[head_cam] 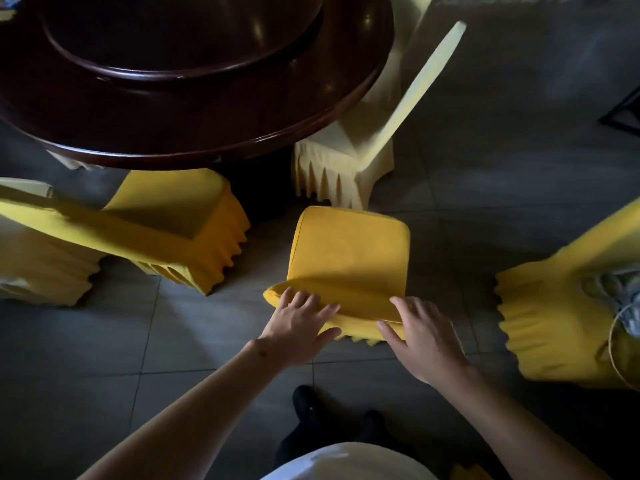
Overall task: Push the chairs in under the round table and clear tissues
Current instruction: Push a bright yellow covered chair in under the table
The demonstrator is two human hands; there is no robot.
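Observation:
A yellow-covered chair (pixel 349 258) stands in front of me, its seat facing the dark round table (pixel 207 126) and standing out from the table's edge. My left hand (pixel 299 323) lies with straight fingers on the top of its backrest, at the left end. My right hand (pixel 420 336) lies flat on the same top edge, at the right end. No tissues are visible.
A yellow chair (pixel 166 230) at the left is partly under the table. A pale yellow chair (pixel 353 161) stands at the table's right edge. Another yellow chair (pixel 568 306) at far right carries a grey bundle (pixel 620 296). Grey tiled floor lies around my feet (pixel 308 403).

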